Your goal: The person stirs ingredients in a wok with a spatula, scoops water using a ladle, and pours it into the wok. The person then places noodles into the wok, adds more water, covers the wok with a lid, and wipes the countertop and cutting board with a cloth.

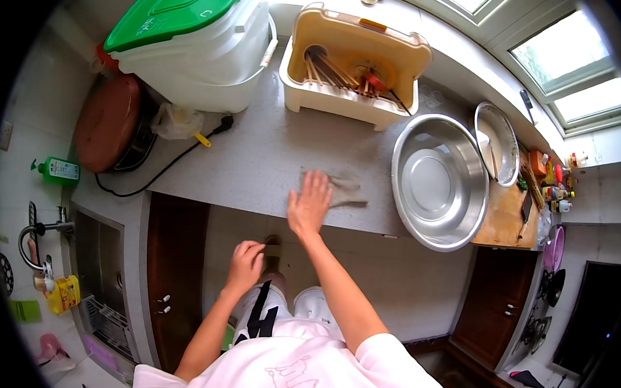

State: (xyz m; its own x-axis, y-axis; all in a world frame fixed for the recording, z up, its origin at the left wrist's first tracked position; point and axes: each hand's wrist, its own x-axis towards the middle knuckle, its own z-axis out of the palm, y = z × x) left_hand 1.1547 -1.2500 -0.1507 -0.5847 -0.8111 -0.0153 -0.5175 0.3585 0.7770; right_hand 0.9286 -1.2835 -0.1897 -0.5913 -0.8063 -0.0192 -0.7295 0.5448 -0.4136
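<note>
My right hand (308,204) lies flat on the grey counter with its fingers stretched out. It rests at the left edge of a crumpled grey-brown cloth (347,191), and part of the cloth may be under the palm. My left hand (244,267) hangs in front of the counter edge, above the floor. Its fingers are loosely curled in, and nothing shows in them. To the right of the cloth, a large steel basin (430,178) stands close to the counter's front edge.
At the back are a white bucket with a green lid (186,22) and a beige holder (349,112) with chopsticks. A black power cord (155,178) crosses the left side. A steel bowl (510,144) and wooden board (507,220) with a knife stand right; the sink (100,254) is left.
</note>
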